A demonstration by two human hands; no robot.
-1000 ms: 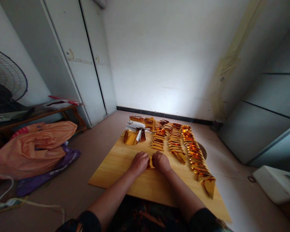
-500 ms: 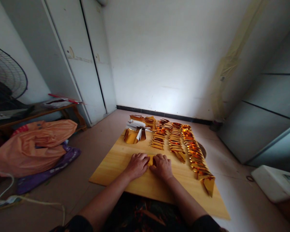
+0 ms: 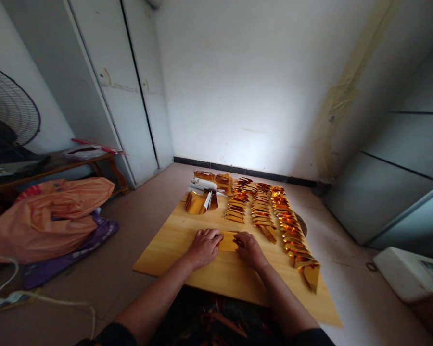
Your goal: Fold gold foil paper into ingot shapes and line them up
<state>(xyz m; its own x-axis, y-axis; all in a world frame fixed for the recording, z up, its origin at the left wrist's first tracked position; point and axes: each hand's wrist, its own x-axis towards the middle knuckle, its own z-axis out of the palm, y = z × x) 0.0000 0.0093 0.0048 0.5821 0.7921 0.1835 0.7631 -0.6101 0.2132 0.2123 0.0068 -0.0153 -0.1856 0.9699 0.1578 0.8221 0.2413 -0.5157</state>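
Note:
A sheet of gold foil paper [image 3: 228,241] lies on the wooden board [image 3: 166,254] in front of me, between my two hands. My left hand [image 3: 205,246] has its fingers curled on the sheet's left end. At the right end, the bent fingers of my right hand [image 3: 249,247] grip the paper's edge. Beyond them, folded gold paper pieces [image 3: 265,211] overlap in several rows, and the longest row [image 3: 292,235] runs down the board's right side. Curled gold sheets [image 3: 197,203] with white paper [image 3: 204,184] beside them rest at the back left.
Left of the board, an orange bag [image 3: 54,211] and a purple bag [image 3: 72,250] lie on the floor near a white cable [image 3: 57,299]. A fan [image 3: 10,105] stands on a wooden bench. A white box [image 3: 404,274] is at the right. Wall and cabinets [image 3: 111,96] rise behind.
My right hand has moved to the right along the gold paper, so more of the sheet shows between my hands. My left hand has stayed about where it was.

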